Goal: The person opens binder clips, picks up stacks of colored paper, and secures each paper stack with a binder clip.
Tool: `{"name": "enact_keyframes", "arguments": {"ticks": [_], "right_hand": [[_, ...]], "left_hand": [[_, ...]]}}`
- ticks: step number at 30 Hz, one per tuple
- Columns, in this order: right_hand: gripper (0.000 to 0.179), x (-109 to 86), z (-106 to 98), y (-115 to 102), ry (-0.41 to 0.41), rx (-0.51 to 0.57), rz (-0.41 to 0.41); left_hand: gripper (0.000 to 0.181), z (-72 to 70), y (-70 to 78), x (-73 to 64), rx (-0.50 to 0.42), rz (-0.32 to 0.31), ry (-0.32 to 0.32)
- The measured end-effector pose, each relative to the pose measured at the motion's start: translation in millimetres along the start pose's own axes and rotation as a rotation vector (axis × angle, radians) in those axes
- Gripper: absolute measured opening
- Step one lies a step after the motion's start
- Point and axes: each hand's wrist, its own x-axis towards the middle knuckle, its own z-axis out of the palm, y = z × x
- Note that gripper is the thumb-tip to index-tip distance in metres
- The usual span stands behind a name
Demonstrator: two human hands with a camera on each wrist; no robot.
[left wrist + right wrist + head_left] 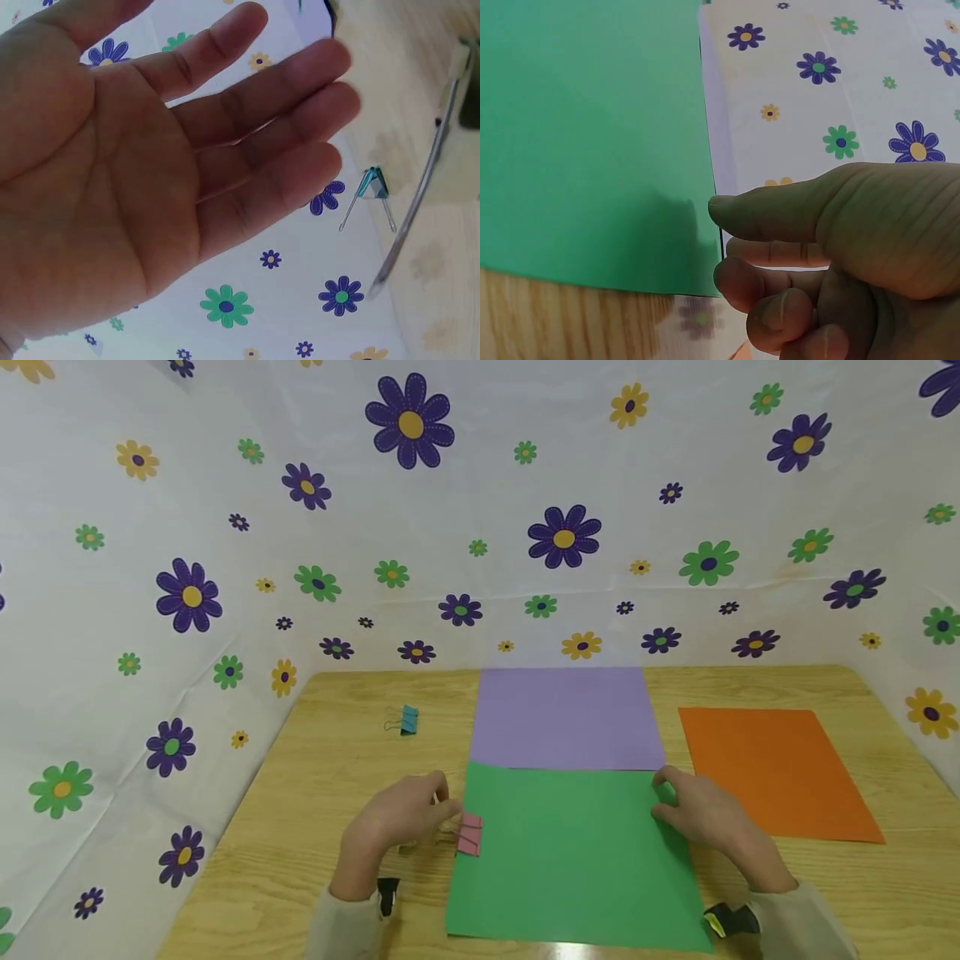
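Note:
A green sheet [570,860] lies before me, its far edge against a purple sheet [566,718]. My left hand [401,814] hovers at the green sheet's left edge with loosely bent fingers, palm bare in the left wrist view. Right beside its thumb, a pink binder clip [470,835] sits on that edge, wire handles pointing left. Partly hidden below this hand is a small yellowish item [407,847]. At the green sheet's far right corner, my right hand [701,810] has thumb and index fingertips at the edge, a gap between them; the other fingers curl loosely.
A blue binder clip [408,719] lies on the wooden table [315,777] at the far left. An orange sheet [780,772] lies to the right. Flower-patterned white cloth [487,485] hangs behind and along the sides.

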Motion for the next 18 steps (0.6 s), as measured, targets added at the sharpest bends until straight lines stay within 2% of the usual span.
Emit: {"name": "enact_keyframes", "arguments": {"ticks": [3,7,18], "right_hand": [[0.038,-0.7,0,0,0.002,-0.001,-0.005],[0.037,-0.9,1,0,0.005,-0.004,-0.018],[0.036,2.2,0,3,-0.004,0.012,-0.01]], "left_hand": [[0.014,-3.8,-2.7,-1.5,0.008,0.018,0.031],[0.012,-5.5,-7.3,-2.6,0.035,0.003,0.05],[0.017,-9.6,-15.2,-3.3,0.038,-0.032,0.019]]}}
